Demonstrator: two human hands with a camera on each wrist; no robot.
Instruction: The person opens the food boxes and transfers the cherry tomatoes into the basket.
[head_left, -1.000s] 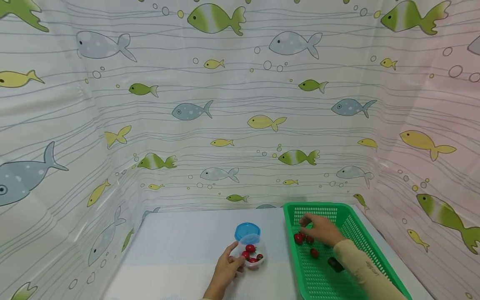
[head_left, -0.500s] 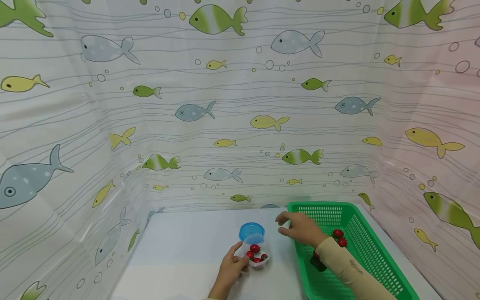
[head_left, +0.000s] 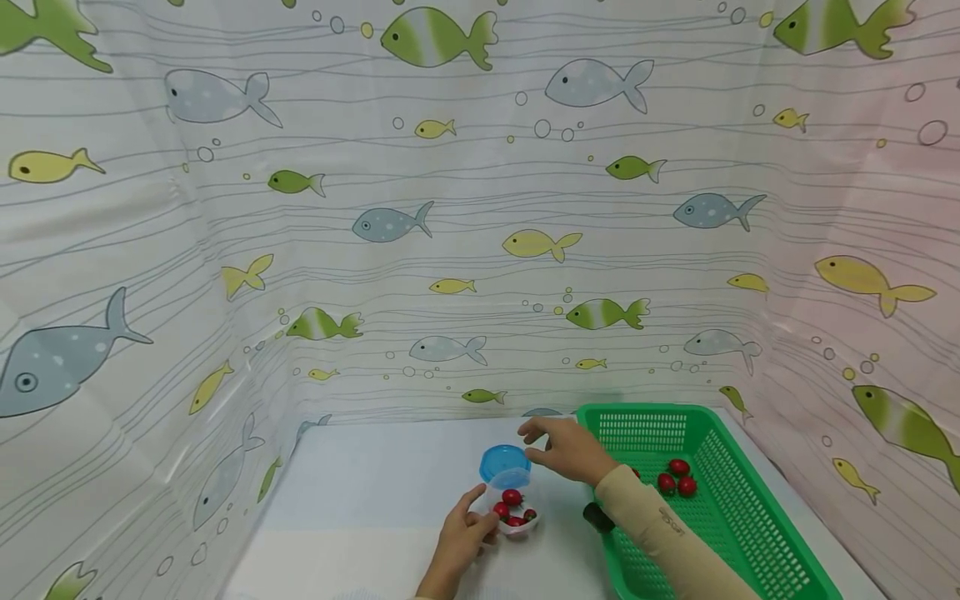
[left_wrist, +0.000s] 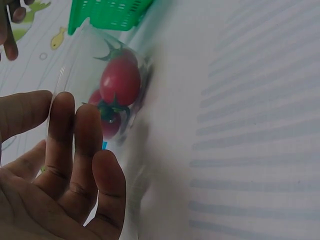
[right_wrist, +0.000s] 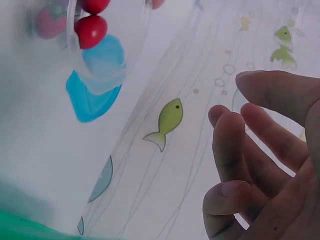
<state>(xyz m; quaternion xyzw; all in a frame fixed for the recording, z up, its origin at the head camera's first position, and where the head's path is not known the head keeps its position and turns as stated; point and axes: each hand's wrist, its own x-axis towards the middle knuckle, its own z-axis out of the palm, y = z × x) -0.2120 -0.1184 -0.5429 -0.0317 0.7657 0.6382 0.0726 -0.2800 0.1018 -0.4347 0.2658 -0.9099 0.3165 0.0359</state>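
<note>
Tomato (head_left: pixel 511 497) lies sideways, stem (head_left: pixel 522 502) toward basket (head_left: pixel 735 517), inside container (left_wrist: pixel 80 65) that left fingers (left_wrist: pixel 87 125) grip, right fingers (right_wrist: pixel 229 145) apart.

The right hand (head_left: pixel 566 450) has moved leftward off the green basket (head_left: pixel 652 409) to beside the blue lid (head_left: pixel 495 460) (three cherry tomatoes (head_left: pixel 678 467) now show where the sleeve (head_left: pixel 667 529) was).
</note>
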